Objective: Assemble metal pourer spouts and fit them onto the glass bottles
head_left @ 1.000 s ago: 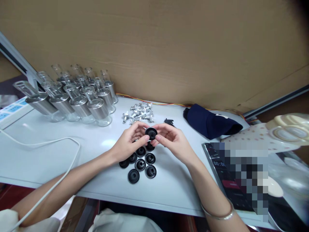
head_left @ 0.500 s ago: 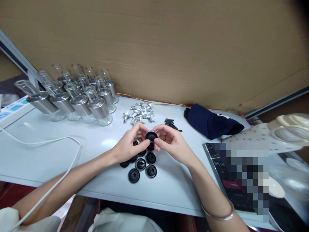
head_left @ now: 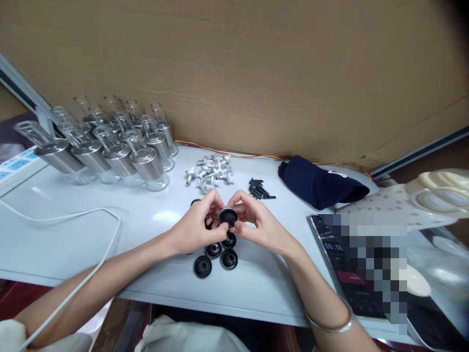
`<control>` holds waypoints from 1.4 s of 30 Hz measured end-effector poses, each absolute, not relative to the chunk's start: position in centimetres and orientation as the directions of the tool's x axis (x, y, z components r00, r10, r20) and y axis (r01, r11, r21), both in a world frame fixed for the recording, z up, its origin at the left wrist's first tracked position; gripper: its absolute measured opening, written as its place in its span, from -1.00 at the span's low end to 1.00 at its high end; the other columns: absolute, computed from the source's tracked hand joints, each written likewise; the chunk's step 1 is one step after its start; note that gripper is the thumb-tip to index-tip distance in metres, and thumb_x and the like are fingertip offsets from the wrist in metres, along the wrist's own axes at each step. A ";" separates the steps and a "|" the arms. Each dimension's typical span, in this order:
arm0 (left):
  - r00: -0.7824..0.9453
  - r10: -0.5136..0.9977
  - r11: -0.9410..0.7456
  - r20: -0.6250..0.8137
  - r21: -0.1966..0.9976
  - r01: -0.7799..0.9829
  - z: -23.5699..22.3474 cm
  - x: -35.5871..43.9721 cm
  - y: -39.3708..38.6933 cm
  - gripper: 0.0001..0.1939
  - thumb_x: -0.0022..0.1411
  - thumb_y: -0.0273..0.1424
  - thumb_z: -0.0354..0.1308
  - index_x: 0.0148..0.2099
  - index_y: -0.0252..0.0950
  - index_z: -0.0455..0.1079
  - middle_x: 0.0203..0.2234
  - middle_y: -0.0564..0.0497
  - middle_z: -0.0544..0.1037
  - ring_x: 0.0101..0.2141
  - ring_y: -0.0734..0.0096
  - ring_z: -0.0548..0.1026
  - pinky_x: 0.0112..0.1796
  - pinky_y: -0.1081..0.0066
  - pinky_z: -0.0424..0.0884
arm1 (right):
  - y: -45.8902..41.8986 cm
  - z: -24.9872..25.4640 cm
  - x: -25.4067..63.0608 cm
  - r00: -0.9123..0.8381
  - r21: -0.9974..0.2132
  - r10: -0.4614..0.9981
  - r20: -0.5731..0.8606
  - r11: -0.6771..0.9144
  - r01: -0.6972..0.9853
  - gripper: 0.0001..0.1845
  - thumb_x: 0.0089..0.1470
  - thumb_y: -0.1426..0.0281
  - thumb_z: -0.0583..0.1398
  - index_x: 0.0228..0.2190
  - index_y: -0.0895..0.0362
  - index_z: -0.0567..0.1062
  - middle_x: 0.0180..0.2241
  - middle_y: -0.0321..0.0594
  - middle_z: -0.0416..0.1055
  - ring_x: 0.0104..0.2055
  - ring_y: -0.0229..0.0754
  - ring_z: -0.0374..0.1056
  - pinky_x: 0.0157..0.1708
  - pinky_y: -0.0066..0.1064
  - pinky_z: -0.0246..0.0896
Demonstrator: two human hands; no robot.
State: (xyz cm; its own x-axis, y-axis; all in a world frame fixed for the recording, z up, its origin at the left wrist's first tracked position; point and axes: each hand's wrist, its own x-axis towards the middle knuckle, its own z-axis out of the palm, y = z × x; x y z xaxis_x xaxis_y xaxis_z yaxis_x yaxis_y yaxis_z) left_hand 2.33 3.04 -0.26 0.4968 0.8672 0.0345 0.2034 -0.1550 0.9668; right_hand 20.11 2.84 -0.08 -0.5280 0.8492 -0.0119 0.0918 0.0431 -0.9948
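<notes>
A round black cap with a silvery rim is held between my two hands, its hollow side facing me. My left hand pinches it from the left with thumb and fingers. From the right, my right hand grips the same cap. Several more black caps lie on the table just below, among them a front one and one to its right; my left hand partly hides others. Beyond my hands lie a heap of small silvery metal stems and a small pile of black pins.
Several glass bottles with metal bands stand at the back left. A white cable crosses the left side. To the right are a dark blue cap, a tablet and a dotted pitcher. Cardboard walls the back.
The held cap has come slightly lower and nearer to me, and its tilt has changed. Both hands have shifted with it, still gripping. The view has moved slightly.
</notes>
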 end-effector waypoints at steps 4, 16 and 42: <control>0.511 0.860 -0.135 0.014 0.970 0.200 -0.2 2.3 3.0 -0.76 -0.06 -0.34 0.07 -0.32 -0.24 0.09 -0.53 0.16 0.24 -0.53 0.51 0.18 -0.48 0.45 0.13 | 2.7 0.1 20.0 -0.539 -0.993 0.842 -0.019 0.048 0.109 -0.76 -0.17 0.49 0.15 -0.38 0.08 0.21 -0.51 -0.38 0.31 -0.46 -0.26 0.27 -0.42 -0.42 0.12; 0.518 0.856 -0.120 0.002 0.973 0.195 -0.4 2.2 3.0 -0.77 -0.11 -0.37 0.07 -0.37 -0.23 0.08 -0.57 0.18 0.20 -0.53 0.52 0.15 -0.49 0.47 0.10 | 2.6 0.2 19.9 -0.522 -0.978 0.853 0.004 0.112 0.176 -0.80 -0.20 0.53 0.13 -0.44 0.09 0.23 -0.52 -0.42 0.26 -0.49 -0.33 0.23 -0.46 -0.49 0.11; 0.460 0.696 -0.690 0.552 0.691 0.215 -1.1 1.6 4.2 -0.72 0.12 -0.50 0.19 -0.12 -0.26 0.23 -0.27 -0.03 0.44 -0.29 0.38 0.40 -0.33 0.40 0.35 | 3.6 0.1 21.0 -0.373 -0.989 0.918 0.136 0.144 -0.005 -0.63 -0.17 0.32 0.42 -0.43 0.09 0.33 -0.30 -0.23 0.51 -0.20 -0.16 0.47 -0.21 -0.33 0.38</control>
